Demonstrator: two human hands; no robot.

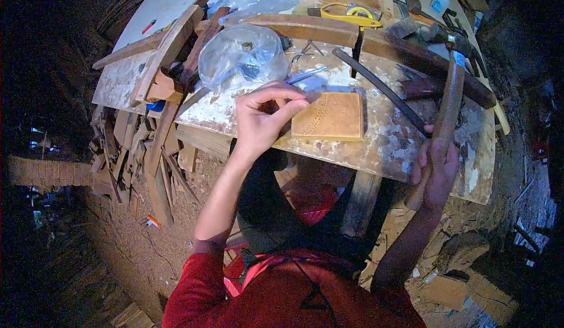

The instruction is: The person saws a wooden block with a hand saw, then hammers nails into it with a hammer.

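Observation:
A small rectangular wooden block (338,116) lies near the front edge of the worn workbench (388,152). A curved band of small dark dots marks its left part. At the block's upper left, thumb and forefinger of my left hand (261,116) are pinched together; what they hold, if anything, is too small to make out. Over on the right, my right hand (436,166) is wrapped around the wooden handle of a hammer (451,93). The hammer stands with its head raised and pointing away from me, above the bench's right side.
A clear plastic bag (244,58) sits behind my left hand. A dark metal bar (382,93) lies right of the block. Long wooden pieces (299,27) and a yellow-framed tool (352,15) are farther back. Wood offcuts (155,169) lean at the bench's left.

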